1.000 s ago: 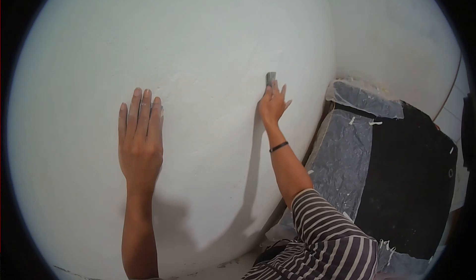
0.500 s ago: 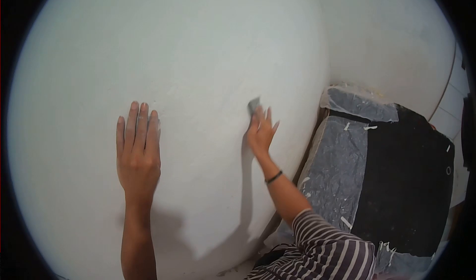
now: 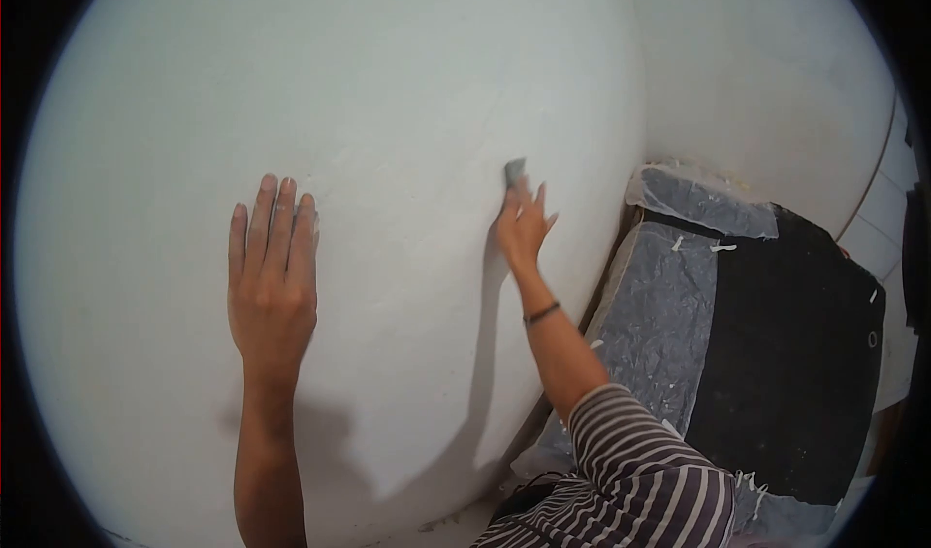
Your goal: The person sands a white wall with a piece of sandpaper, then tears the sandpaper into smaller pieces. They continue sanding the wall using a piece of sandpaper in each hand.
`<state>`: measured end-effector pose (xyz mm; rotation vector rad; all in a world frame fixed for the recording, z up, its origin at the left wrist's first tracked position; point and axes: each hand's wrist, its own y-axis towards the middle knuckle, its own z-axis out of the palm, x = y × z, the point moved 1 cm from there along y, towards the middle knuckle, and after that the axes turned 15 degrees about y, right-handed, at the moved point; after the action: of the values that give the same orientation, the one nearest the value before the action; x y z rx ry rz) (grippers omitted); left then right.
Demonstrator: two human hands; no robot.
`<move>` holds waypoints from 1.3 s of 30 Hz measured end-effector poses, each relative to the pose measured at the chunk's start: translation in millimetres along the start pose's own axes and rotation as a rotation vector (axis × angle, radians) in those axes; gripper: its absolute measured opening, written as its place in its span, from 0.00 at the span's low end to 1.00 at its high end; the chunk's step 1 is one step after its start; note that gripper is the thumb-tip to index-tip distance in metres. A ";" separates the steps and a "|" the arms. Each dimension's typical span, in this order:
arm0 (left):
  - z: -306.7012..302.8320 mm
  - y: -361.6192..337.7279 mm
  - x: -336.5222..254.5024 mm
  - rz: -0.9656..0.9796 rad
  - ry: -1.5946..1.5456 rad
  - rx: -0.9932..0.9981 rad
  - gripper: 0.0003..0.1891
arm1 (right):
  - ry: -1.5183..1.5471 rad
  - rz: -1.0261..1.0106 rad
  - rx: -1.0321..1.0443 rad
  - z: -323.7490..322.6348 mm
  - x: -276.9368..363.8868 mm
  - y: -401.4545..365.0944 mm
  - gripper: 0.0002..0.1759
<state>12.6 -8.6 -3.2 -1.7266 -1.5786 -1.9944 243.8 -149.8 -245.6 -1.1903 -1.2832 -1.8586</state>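
Flat against the white wall (image 3: 407,286) lies my left hand (image 3: 272,272), its fingers stretched upward and holding nothing. Pale dust shows on its fingers. My right hand (image 3: 524,223) grips a small grey tool or pad (image 3: 515,172) between thumb and fingers, with the other fingers partly spread. The grey piece is at the wall's surface, up and to the right of my left hand. Its exact kind is too small to tell. A dark band (image 3: 542,313) circles my right wrist.
At the right stands a low object with a black cover (image 3: 786,354) and clear plastic sheeting (image 3: 659,306), bearing white strips. A second wall (image 3: 756,73) meets the first at a corner. Light floor tiles (image 3: 878,218) show at the far right.
My right hand has moved up and slightly right along the wall with the grey piece. My left hand appears a little higher, still flat on the wall.
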 end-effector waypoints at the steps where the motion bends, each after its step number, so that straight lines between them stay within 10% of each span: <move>1: 0.3 -1.7 0.0 -0.001 -0.002 -0.007 0.16 | 0.004 -0.039 0.059 -3.2 10.4 -28.1 0.24; 24: -0.3 1.7 2.3 0.002 -0.013 -0.033 0.14 | -0.034 -0.397 0.073 -1.6 27.4 -28.3 0.23; 39: -2.2 2.6 0.6 0.016 -0.007 -0.043 0.14 | -0.021 -0.062 -0.014 1.9 -3.2 -10.8 0.23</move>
<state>12.5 -11.0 -0.8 -1.7570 -1.5307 -2.0315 236.8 -144.1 -252.7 -1.1936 -1.3344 -1.9067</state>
